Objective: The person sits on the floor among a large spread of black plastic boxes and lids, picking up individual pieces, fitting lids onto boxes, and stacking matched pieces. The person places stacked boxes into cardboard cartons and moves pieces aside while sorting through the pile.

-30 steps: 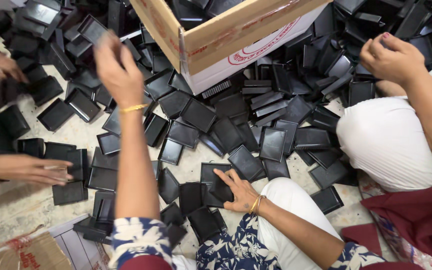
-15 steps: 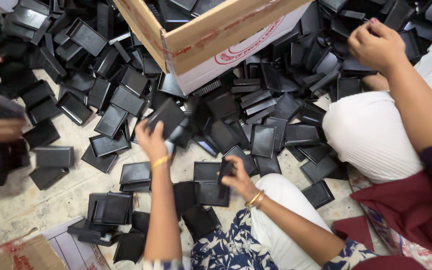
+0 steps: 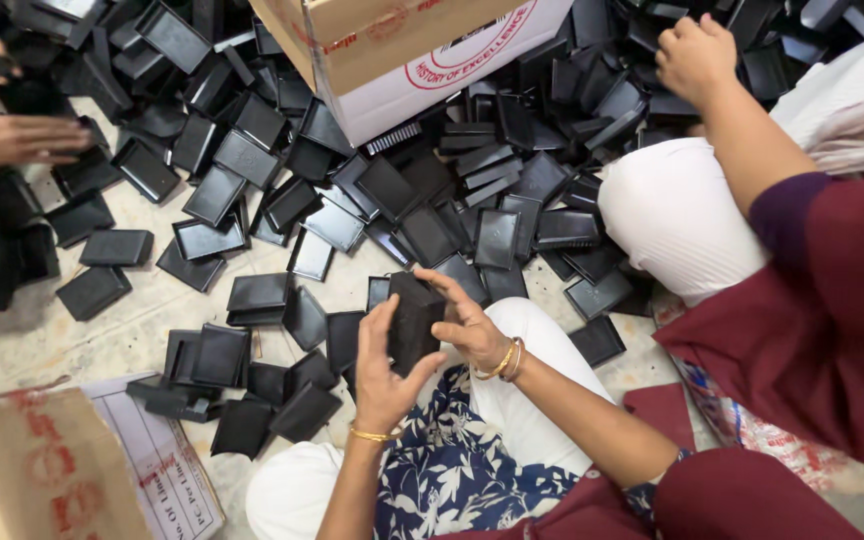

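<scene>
- The left hand (image 3: 384, 365) and the right hand (image 3: 472, 325) both close around a small stack of black trays (image 3: 414, 318), held just above the lap.
- Squaring the edges with the thumbs looks wise before adding more.
- Loose trays (image 3: 252, 300) lie on the floor (image 3: 32, 330) from nine to twelve o'clock.
- A cardboard box (image 3: 402, 50) sits at twelve o'clock.
- A co-worker's hand (image 3: 697, 55) works at one o'clock.

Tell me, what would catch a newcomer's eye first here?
Probably the sprawl of black plastic trays heaped across the pale floor. At lower centre the left hand and right hand grip one stack of trays between them. A cardboard box stands at the top, and other people's hands reach in from both sides.
</scene>
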Motion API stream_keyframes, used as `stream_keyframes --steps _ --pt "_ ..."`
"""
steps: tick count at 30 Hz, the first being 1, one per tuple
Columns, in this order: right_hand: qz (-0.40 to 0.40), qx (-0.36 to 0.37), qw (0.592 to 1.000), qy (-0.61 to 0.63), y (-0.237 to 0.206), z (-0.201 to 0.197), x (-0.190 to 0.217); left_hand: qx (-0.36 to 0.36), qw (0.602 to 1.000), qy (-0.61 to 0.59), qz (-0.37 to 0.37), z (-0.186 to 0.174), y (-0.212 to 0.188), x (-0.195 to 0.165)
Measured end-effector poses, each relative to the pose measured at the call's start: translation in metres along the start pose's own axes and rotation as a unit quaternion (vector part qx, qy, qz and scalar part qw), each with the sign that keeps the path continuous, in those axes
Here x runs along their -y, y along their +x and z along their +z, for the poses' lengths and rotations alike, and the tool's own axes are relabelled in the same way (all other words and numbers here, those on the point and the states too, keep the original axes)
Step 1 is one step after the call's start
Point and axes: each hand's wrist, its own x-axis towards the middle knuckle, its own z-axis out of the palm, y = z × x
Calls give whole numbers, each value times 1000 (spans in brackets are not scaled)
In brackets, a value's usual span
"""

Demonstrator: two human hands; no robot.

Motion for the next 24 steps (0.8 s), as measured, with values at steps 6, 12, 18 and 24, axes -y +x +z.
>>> stream_keyframes --steps 6,12,18,24 --pt "-51 20 997 -50 -2 15 8 18 998 -24 -57 -13 4 -22" --pt "-26 -59 995 73 -7 35 17 29 999 12 11 -23 5 -39" --pt "42 -151 979 128 11 30 30 -14 979 121 165 -18 5 -42" --pt "35 -97 992 -70 15 -5 27 -71 992 88 63 -12 5 -28"
